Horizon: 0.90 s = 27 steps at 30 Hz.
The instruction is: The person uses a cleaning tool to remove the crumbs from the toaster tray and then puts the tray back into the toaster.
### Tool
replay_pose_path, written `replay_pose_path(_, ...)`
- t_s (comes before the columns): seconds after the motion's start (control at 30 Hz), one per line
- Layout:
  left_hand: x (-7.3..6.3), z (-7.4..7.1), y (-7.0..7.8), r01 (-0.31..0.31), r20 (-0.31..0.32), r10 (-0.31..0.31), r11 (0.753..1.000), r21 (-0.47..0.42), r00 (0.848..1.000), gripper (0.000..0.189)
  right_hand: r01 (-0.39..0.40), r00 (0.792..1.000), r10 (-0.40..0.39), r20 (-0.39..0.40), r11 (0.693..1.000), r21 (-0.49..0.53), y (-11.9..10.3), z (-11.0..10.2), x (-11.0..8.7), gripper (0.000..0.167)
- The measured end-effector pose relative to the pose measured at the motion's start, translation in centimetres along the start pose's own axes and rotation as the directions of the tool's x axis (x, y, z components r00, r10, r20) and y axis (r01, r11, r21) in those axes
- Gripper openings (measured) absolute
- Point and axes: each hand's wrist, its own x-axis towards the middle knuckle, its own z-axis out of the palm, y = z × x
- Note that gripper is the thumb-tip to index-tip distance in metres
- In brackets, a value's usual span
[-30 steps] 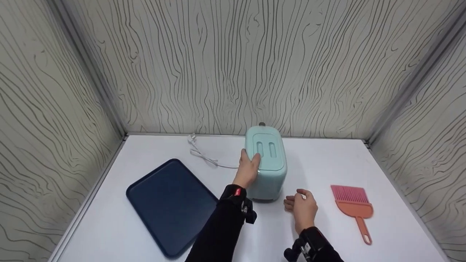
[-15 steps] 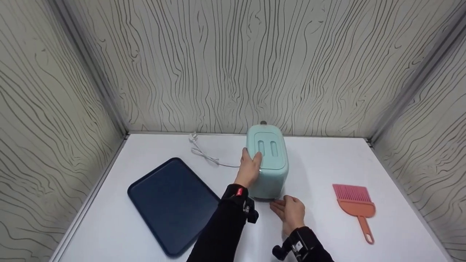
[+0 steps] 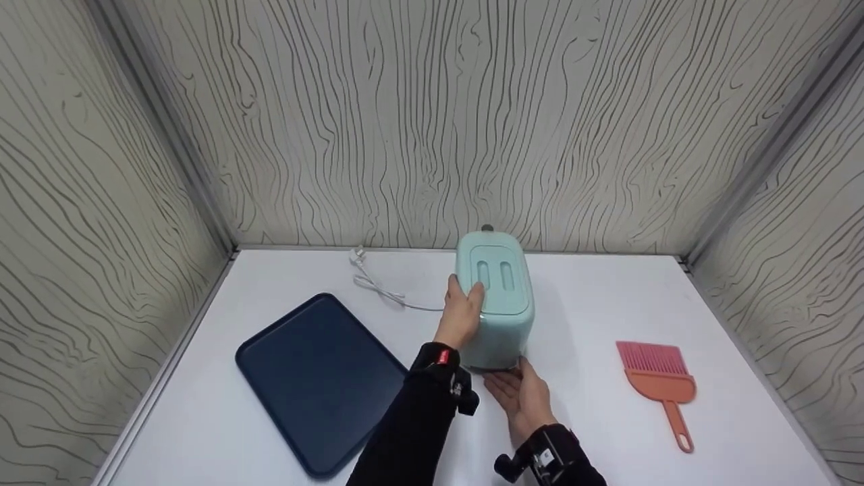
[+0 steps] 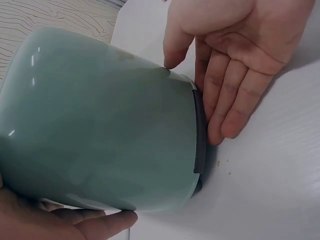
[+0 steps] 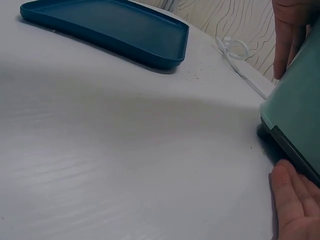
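A mint-green toaster (image 3: 499, 337) with a lid over its two slots stands near the table's middle, its dark knob at the far end. My left hand (image 3: 460, 317) grips it by the left side, thumb on the top edge and fingers down the wall. Palm up, my right hand (image 3: 526, 398) is at the near bottom edge. In the left wrist view its straight fingers (image 4: 227, 100) lie along the dark strip (image 4: 200, 135) at the toaster's base, and the thumb touches the side wall. The right wrist view shows those fingertips at that strip from below.
A dark blue tray (image 3: 317, 385) lies on the left of the white table. A white cord with a plug (image 3: 358, 256) runs behind it to the toaster. On the right rests an orange dustpan-shaped brush (image 3: 658, 385) with pink bristles. Small crumbs (image 4: 220, 162) dot the tabletop.
My right hand has moved left from beside the toaster to its near bottom edge, turning palm up. The left hand has kept its hold, and the toaster stays in place.
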Motion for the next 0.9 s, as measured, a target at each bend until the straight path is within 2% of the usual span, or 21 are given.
replay_pose_path(0.23, -0.02, -0.02, 0.04, 0.002, -0.001, -0.001, 1.000, 0.012, 1.000, 0.073, -0.072, 0.990, 0.058, 0.130, 0.992, 0.105, 0.37, -0.13, 0.02, 0.089)
replay_pose_path(0.4, -0.09, -0.08, 0.08, -0.003, 0.001, 0.003, 1.000, 0.015, 1.000, 0.073, -0.099, 0.979, 0.069, 0.190, 0.983, 0.153, 0.48, -0.11, 0.12, 0.091)
replay_pose_path(0.53, -0.31, -0.22, 0.09, -0.031, -0.003, 0.031, 0.999, 0.019, 1.000, 0.073, -0.117, 0.971, 0.075, 0.227, 0.977, 0.177, 0.42, -0.19, 0.17, 0.089)
replay_pose_path(0.7, -0.50, -0.37, -0.09, -0.048, -0.016, 0.048, 0.998, 0.035, 0.999, 0.072, -0.138, 0.964, 0.091, 0.248, 0.974, 0.179, 0.36, -0.15, 0.13, 0.090)
replay_pose_path(0.9, -0.55, -0.55, -0.16, -0.040, -0.019, 0.040, 0.999, 0.024, 0.999, 0.072, -0.135, 0.969, 0.094, 0.230, 0.976, 0.169, 0.43, 0.10, 0.04, 0.091)
